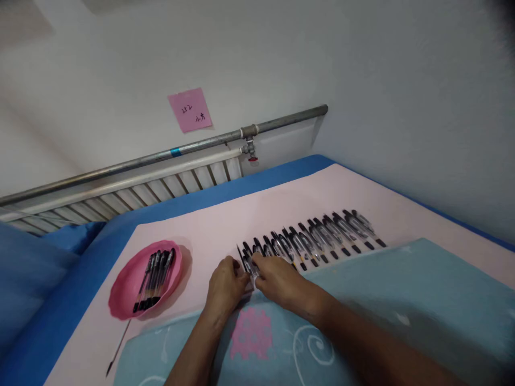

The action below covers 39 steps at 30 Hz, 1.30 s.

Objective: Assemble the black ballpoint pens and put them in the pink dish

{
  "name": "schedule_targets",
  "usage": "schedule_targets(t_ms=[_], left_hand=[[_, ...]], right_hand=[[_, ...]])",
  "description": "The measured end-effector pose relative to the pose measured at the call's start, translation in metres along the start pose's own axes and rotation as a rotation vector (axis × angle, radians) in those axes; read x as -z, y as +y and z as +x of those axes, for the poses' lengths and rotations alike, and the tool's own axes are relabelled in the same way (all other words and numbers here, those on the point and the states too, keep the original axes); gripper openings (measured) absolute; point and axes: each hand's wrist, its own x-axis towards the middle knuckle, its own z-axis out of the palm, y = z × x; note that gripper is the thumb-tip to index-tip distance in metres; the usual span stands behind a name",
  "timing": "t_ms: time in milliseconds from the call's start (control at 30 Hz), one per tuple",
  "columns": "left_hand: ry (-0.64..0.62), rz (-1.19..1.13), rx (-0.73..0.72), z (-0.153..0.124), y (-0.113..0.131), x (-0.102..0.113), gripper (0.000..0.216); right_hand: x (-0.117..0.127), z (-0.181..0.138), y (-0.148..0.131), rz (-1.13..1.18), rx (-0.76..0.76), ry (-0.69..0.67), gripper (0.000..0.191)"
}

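My left hand (226, 283) is closed, thumb and fingers pinched at the near end of a clear-barrelled pen (244, 261). Beside it my right hand (279, 280) has its fingertips closed at the same spot, partly hiding what lies between the two hands. A long row of black-and-clear pens (317, 236) runs to the right from there, side by side on the pale pink sheet (209, 236). Several more pens (155, 279) lie together in a pink scalloped bowl (116, 287) to the left.
A light blue patterned cloth (362, 311) covers the near side. One thin white stick with a dark tip (118, 348) lies by the bowl. Behind the blue bedding edge (241, 186) are a radiator (161, 187), a metal pipe (209, 142) and a pink wall note (190, 110).
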Motion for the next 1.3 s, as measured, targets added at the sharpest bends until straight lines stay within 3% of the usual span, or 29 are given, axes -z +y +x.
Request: schedule_targets(t_ms=[100, 267, 467, 800, 900, 1100, 1200, 1300], left_hand=[[-0.012, 0.085, 0.017, -0.002, 0.002, 0.003, 0.024], [0.010, 0.123, 0.004, -0.007, 0.007, 0.006, 0.021], [0.015, 0.126, 0.022, -0.010, 0.011, 0.005, 0.023], [0.007, 0.205, 0.049, -0.002, -0.010, 0.020, 0.016], [0.088, -0.075, 0.110, -0.001, -0.021, 0.027, 0.013], [0.097, -1.259, 0.197, 0.004, -0.034, 0.043, 0.012], [0.111, -1.533, 0.276, 0.003, -0.033, 0.047, 0.021], [0.077, -1.622, 0.276, 0.002, -0.031, 0.046, 0.019]], right_hand=[[0.008, 0.002, -0.002, 0.004, -0.045, -0.019, 0.016], [0.012, 0.006, 0.001, 0.075, -0.085, 0.102, 0.019], [0.013, 0.007, 0.007, 0.126, -0.105, 0.150, 0.024], [0.017, 0.006, 0.005, 0.182, -0.129, 0.178, 0.024], [0.019, 0.007, 0.002, 0.249, -0.145, 0.174, 0.027], [0.011, 0.001, -0.008, 0.429, -0.034, -0.003, 0.027], [0.007, -0.002, -0.011, 0.396, 0.036, -0.061, 0.025], [0.006, -0.002, -0.012, 0.383, 0.076, -0.071, 0.024]])
